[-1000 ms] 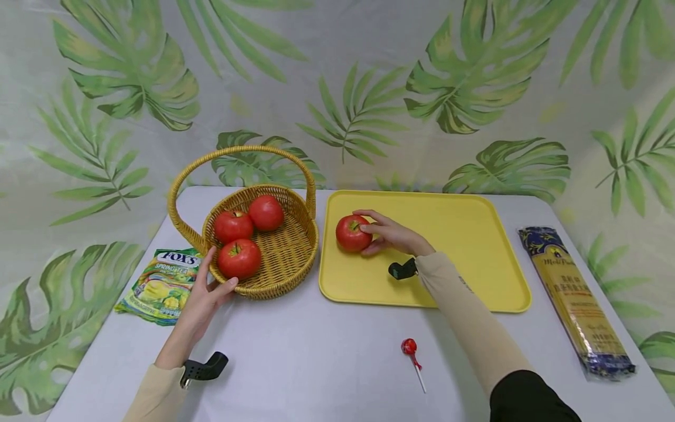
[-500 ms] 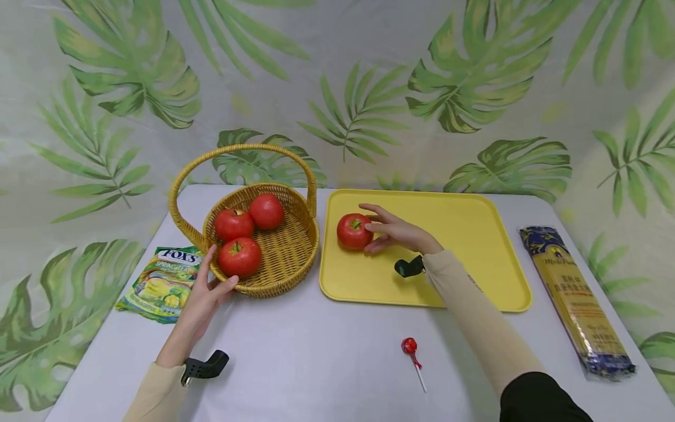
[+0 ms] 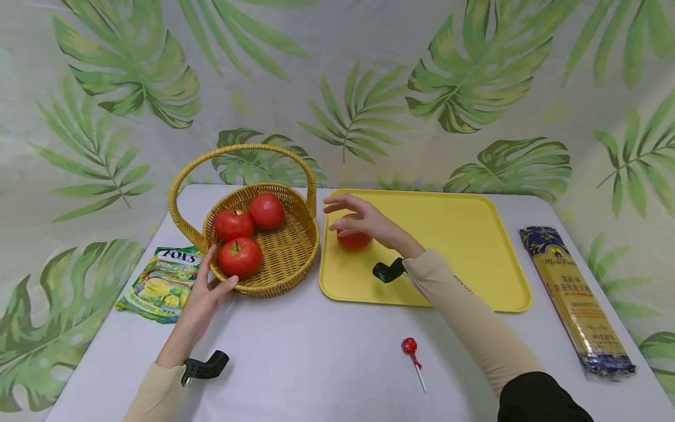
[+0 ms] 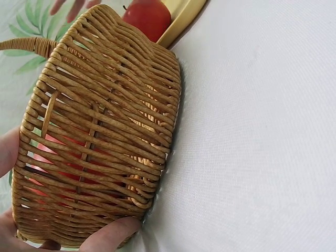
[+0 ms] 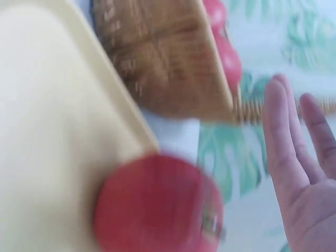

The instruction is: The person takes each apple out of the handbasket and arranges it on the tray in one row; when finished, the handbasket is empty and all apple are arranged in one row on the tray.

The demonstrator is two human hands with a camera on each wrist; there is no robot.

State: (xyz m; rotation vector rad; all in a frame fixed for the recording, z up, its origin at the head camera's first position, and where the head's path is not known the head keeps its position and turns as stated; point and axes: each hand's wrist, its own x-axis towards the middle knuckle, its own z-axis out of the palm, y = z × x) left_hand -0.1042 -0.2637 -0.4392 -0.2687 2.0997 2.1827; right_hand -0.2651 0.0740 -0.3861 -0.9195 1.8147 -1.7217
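A wicker basket (image 3: 292, 249) with a tall arched handle holds three red apples (image 3: 239, 257). My left hand (image 3: 203, 302) grips its near left side, thumb and fingers spread round the wall; in the left wrist view the thumb (image 4: 113, 234) lies against the weave. One more red apple (image 3: 354, 241) sits at the left end of a yellow tray (image 3: 448, 252). Above this apple hovers my right hand (image 3: 371, 224), fingers extended and holding nothing, partly covering it in the head view. In the right wrist view the fingers stand apart from the apple (image 5: 149, 207).
A green candy bag (image 3: 160, 287) lies left of the basket, beside my left forearm. On the near side of the tray is a red lollipop (image 3: 409, 347). A long pasta packet (image 3: 577, 305) rests along the table's right side. Leaf-patterned cloth (image 3: 348, 117) hangs behind.
My right hand first touches the tray apple, draws back slightly to the right, then moves left over it. The apple stays on the tray. My left hand keeps its place on the basket.
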